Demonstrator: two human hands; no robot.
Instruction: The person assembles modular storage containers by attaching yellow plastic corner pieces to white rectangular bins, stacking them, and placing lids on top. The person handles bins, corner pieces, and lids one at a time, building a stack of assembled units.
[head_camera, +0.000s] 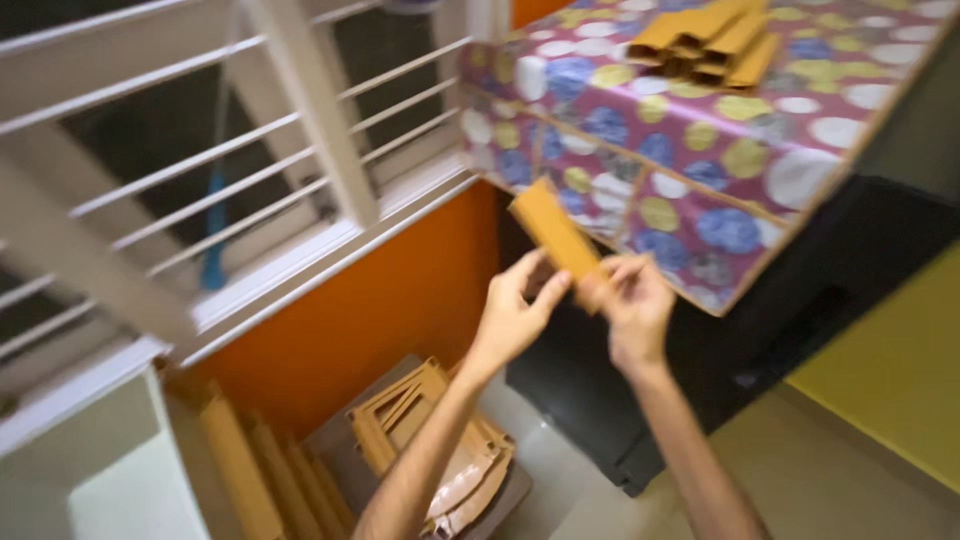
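A table draped in a glossy cloth patterned with blue, yellow and white circles on purple (700, 150) fills the upper right, its near corner jutting toward the hands. Near its far edge lies a heap of folded tan cardboard pieces (712, 42). Beneath the table sits a dark, boxy black object (700, 380), too blurred to identify. To the left, a white barred window frame (300, 150) runs above an orange wall (380, 310), and on the floor below the wall a loose pile of flat tan cardboard cut-outs with window-like openings (440, 450) rests on a grey sheet, with more long tan strips (250, 470) leaning just beside it. A yellow-green surface (890, 380) shows at the right edge.

Just off the table's near corner, in the air, both hands hold a narrow, flat, mustard-tan cardboard piece (552, 228). It is oblong, tilted with its upper end toward the left, plain-faced and motion-blurred. The left hand (515, 312) pinches its lower part with thumb and fingers closed on it; the right hand (632, 305) grips its lower end likewise, the two hands nearly touching.
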